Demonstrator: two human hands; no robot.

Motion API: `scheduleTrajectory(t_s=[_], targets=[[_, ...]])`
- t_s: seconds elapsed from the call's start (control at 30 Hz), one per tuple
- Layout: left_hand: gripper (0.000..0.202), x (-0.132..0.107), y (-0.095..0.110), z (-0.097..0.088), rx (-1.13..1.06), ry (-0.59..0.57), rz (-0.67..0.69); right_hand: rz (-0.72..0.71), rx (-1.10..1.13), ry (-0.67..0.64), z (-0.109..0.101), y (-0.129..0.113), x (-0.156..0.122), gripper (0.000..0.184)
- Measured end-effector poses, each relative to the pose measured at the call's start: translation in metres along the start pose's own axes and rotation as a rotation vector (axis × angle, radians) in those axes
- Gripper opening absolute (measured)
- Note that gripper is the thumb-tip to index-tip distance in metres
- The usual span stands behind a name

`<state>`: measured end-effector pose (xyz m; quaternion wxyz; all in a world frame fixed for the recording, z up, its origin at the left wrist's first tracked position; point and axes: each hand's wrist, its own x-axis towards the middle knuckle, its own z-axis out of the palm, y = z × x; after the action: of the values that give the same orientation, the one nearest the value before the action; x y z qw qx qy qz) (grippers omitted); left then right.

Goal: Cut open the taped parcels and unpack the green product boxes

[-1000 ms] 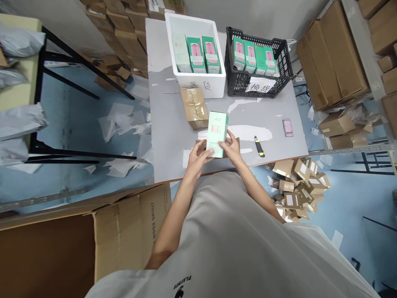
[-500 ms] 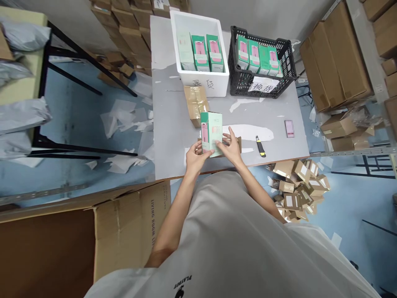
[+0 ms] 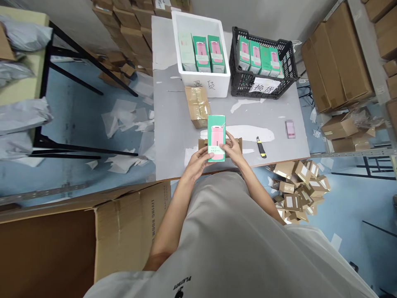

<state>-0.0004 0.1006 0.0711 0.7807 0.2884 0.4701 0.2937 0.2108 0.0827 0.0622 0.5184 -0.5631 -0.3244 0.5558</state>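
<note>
Between my two hands I hold a green and pink product box (image 3: 216, 134), its pink printed front turned up toward me. My left hand (image 3: 198, 161) grips its lower left side, thumb on the front. On the right side, my right hand (image 3: 233, 150) grips it with the thumb on the front as well. Beneath the box and my hands, an open brown carton (image 3: 203, 143) shows only in part. Just behind lies a taped brown carton (image 3: 197, 106). A black and yellow utility knife (image 3: 261, 147) rests on the table to the right of my right hand.
At the back of the table (image 3: 170, 136) stand a white foam bin (image 3: 204, 85) and a black plastic crate (image 3: 263, 85), both with similar green boxes. A small pink card (image 3: 290, 129) lies at right. Small cartons (image 3: 297, 186) are heaped on the floor; a large open carton (image 3: 130, 231) stands at left.
The product box has been turned in my hands: its pale green side faced me before, and now the pink printed front does. It has shifted slightly right.
</note>
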Motion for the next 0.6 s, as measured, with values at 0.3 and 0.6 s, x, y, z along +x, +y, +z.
scheduleTrajectory(t_s=[0.3, 0.6], targets=[[0.074, 0.000, -0.001, 0.021, 0.359, 0.388, 0.351, -0.061, -0.178, 0.122, 0.012, -0.004, 0.005, 0.133], [0.097, -0.017, 0.003, 0.040, 0.636, 0.323, 0.474, -0.085, -0.138, 0.142, 0.011, 0.008, 0.016, 0.133]])
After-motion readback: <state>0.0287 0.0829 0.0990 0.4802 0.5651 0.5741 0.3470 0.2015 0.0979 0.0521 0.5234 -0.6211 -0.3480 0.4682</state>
